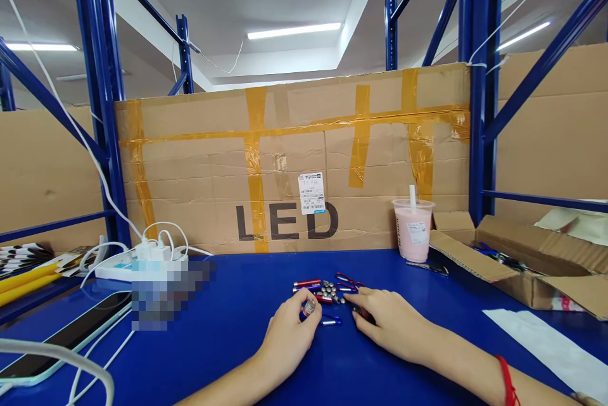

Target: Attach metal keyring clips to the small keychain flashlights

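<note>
My left hand (291, 329) is closed round a small blue flashlight (308, 310), its clear and silver end pointing up. To the right, my right hand (396, 323) reaches its index finger to the edge of a cluster of silver button cells (329, 290). A small dark object (363, 314) shows between that hand's thumb and fingers; its kind is mostly hidden. Around the cells lie a red flashlight tube (306, 283), another red tube (323, 299) and a red carabiner clip (344, 277). A blue carabiner clip (331, 320) lies between my hands.
A pink drink cup (412, 228) with a straw stands at the back right, beside an open cardboard box (513, 266). White paper (546, 346) lies at the right. On the left are a phone (61, 336), cables and a power strip (142, 265). Cardboard (199, 184) walls the back.
</note>
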`<state>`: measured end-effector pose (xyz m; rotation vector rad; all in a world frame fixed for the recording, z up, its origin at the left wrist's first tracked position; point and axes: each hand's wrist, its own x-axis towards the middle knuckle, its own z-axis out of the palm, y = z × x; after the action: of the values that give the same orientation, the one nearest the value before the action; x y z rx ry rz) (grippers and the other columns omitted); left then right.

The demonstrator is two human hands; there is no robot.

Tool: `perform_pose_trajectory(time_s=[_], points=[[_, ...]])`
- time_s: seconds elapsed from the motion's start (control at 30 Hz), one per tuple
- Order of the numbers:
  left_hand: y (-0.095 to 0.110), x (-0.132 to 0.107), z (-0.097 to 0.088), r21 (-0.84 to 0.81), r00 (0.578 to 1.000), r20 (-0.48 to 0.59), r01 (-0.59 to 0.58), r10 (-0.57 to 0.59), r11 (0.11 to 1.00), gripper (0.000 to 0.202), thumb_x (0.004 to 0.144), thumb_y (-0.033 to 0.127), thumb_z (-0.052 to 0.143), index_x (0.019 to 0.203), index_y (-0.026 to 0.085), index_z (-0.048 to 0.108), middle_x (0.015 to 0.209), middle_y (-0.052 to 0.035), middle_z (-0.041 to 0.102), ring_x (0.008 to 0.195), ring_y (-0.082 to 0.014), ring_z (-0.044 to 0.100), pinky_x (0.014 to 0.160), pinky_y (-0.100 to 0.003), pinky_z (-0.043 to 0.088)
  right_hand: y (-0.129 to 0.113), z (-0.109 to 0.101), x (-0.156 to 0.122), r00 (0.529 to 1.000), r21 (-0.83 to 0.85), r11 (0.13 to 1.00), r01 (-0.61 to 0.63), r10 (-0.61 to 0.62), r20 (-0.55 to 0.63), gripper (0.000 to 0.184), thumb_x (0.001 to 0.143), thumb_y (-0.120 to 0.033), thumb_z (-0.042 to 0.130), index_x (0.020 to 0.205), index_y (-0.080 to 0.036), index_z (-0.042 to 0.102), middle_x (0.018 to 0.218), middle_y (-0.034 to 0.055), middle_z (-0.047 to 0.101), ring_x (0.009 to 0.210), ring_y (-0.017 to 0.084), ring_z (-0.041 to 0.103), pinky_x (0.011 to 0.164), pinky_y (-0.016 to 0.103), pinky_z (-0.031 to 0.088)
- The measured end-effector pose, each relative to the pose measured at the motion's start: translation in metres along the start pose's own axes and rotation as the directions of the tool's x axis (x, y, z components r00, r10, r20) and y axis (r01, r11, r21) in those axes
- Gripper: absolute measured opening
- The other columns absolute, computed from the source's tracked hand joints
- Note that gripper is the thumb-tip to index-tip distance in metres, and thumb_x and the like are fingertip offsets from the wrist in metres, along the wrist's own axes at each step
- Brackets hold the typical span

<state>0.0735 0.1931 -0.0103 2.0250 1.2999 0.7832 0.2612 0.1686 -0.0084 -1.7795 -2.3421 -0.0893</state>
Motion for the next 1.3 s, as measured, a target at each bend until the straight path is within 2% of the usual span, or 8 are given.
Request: perform_pose_trajectory(time_s=[0.27, 0.43, 0.57, 0.83, 0.97, 1.13, 1.3], points=[[0.0025, -0.0015, -0.0009, -0.005, 1.0, 0.014, 0.005, -0.005, 1.0, 0.024, 0.078, 0.041, 0.036, 0.072, 0.02, 0.047, 0.051, 0.005, 0.045, 0.054, -0.0096, 0.043, 0.057, -0.019, 0.034, 0.0018, 0.001, -0.0015, 1.0, 0.021, 1.0, 0.013, -0.012, -0.023, 0.029, 0.084, -0.023, 0.035, 0.097, -0.015, 0.059, 0.09, 0.007, 0.055, 0.08, 0.013, 0.054, 0.069, 0.02, 0.037], [0.0044, -0.0031, -0.0027, -0.096, 1.0, -0.011, -0.021, 0.02, 0.995, 0.025, 0.079, 0.039, 0.033, 0.068, 0.019, 0.042, 0.047, 0.0059, 0.042, 0.051, -0.0081, 0.041, 0.058, -0.019, 0.033, 0.0003, -0.001, -0.0026, 1.0, -0.017, 1.0, 0.001, -0.001, 0.009, 0.028, 0.085, -0.023, 0.034, 0.099, -0.018, 0.058, 0.092, 0.0051, 0.055, 0.082, 0.015, 0.055, 0.07, 0.023, 0.038], [0.0038, -0.0022, -0.0021, -0.157, 1.0, 0.002, -0.003, 0.004, 0.988, 0.028, 0.08, 0.04, 0.03, 0.068, 0.018, 0.043, 0.045, 0.0056, 0.042, 0.046, -0.0075, 0.037, 0.053, -0.019, 0.029, -0.0006, -0.0029, -0.003, 1.0, -0.026, 1.0, 0.006, -0.006, 0.015, 0.027, 0.085, -0.024, 0.035, 0.1, -0.02, 0.057, 0.093, 0.0039, 0.055, 0.083, 0.016, 0.055, 0.07, 0.024, 0.039], [0.0033, -0.0007, -0.0016, -0.116, 0.999, 0.013, -0.03, 0.032, 0.993, 0.03, 0.08, 0.041, 0.03, 0.066, 0.018, 0.043, 0.045, 0.0054, 0.043, 0.051, -0.0086, 0.042, 0.059, -0.021, 0.03, -0.0013, -0.005, -0.0038, 1.0, -0.038, 0.999, 0.021, -0.021, 0.007, 0.029, 0.086, -0.024, 0.035, 0.102, -0.019, 0.058, 0.095, 0.0054, 0.055, 0.082, 0.015, 0.054, 0.069, 0.021, 0.037], [0.0021, -0.001, -0.0015, -0.094, 0.999, 0.024, -0.035, 0.037, 0.995, 0.031, 0.08, 0.043, 0.029, 0.066, 0.018, 0.042, 0.045, 0.0053, 0.044, 0.051, -0.009, 0.041, 0.058, -0.021, 0.029, -0.0003, -0.0049, -0.0038, 0.999, 0.006, 0.999, 0.036, -0.036, -0.011, 0.028, 0.085, -0.023, 0.037, 0.1, -0.019, 0.06, 0.092, 0.0053, 0.055, 0.08, 0.013, 0.053, 0.066, 0.019, 0.035], [-0.0016, 0.0004, -0.0004, -0.081, 0.998, 0.025, -0.051, 0.054, 0.995, 0.028, 0.079, 0.041, 0.03, 0.065, 0.018, 0.041, 0.046, 0.0051, 0.044, 0.052, -0.0091, 0.04, 0.058, -0.021, 0.029, -0.0001, -0.0043, -0.0015, 0.999, 0.125, 0.991, -0.046, 0.047, -0.006, 0.022, 0.08, -0.027, 0.046, 0.088, -0.018, 0.064, 0.079, 0.0032, 0.056, 0.071, 0.01, 0.05, 0.059, 0.018, 0.03], [-0.0013, 0.0005, -0.0006, -0.079, 0.998, 0.026, -0.054, 0.056, 0.995, 0.03, 0.08, 0.042, 0.031, 0.066, 0.019, 0.042, 0.046, 0.0052, 0.045, 0.051, -0.009, 0.04, 0.057, -0.021, 0.029, 0.0012, -0.0029, 0.0014, 0.995, 0.184, 0.98, -0.071, 0.082, -0.057, 0.02, 0.074, -0.023, 0.052, 0.088, -0.023, 0.066, 0.078, -0.0004, 0.058, 0.07, 0.008, 0.05, 0.059, 0.017, 0.031]])
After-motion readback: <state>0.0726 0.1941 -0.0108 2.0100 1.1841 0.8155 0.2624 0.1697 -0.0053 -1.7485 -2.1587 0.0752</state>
